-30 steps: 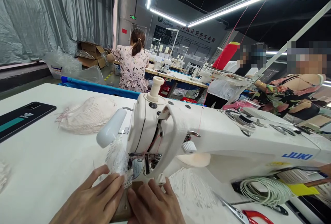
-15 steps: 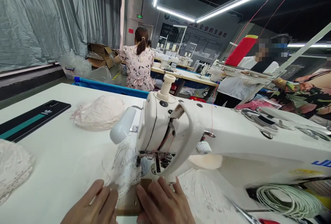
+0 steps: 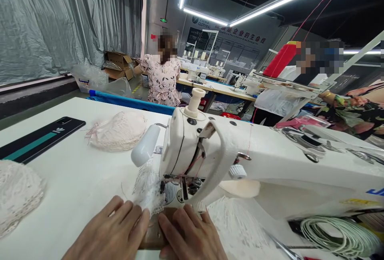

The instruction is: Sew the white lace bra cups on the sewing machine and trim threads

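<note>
A strip of white lace (image 3: 148,186) lies under the needle end of a white sewing machine (image 3: 207,148). My left hand (image 3: 112,228) is closed at the near edge of the lace, its fingers bent and pressed together on it. Close beside it, my right hand (image 3: 192,232) rests with curled fingers on the brownish machine bed (image 3: 154,232), just below the needle area. The right thumb side comes near the lace's scalloped edge; whatever those fingers pinch is hidden. More white lace (image 3: 237,222) is spread right of my right hand, under the machine arm.
Lace cups lie in a pile (image 3: 118,132) and a stack (image 3: 19,196) on the left, near a dark phone (image 3: 45,138). Scissors (image 3: 283,246) and a coil of pale cord (image 3: 337,236) are at right. A red thread cone (image 3: 282,60) stands behind; co-workers are beyond the table.
My left hand has slid right along the lace, closer to my right hand, covering more of its near edge. The right hand stays nearly in place. The view has shifted slightly.
</note>
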Demonstrator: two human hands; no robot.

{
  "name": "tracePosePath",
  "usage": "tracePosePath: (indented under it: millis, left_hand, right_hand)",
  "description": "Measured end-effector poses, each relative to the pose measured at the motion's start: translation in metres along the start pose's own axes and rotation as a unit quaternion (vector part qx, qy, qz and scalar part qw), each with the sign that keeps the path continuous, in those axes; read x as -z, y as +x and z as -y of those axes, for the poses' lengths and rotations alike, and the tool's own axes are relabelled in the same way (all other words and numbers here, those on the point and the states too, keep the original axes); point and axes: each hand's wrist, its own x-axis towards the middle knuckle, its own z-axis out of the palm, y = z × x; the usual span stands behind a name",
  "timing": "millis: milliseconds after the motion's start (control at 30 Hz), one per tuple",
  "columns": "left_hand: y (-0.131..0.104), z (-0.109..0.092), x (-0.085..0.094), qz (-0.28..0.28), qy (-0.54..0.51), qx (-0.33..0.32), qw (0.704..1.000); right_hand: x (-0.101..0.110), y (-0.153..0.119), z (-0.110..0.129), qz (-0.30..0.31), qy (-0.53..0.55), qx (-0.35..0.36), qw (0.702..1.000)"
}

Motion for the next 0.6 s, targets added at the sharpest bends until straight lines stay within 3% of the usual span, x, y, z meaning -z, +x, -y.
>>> tracePosePath:
  millis: [600]
  left_hand:
    - [-0.001, 0.01, -0.001, -0.034, -0.03, -0.075, 0.996]
  right_hand:
    - [0.002, 0.005, 0.001, -0.004, 0.036, -0.018, 0.999]
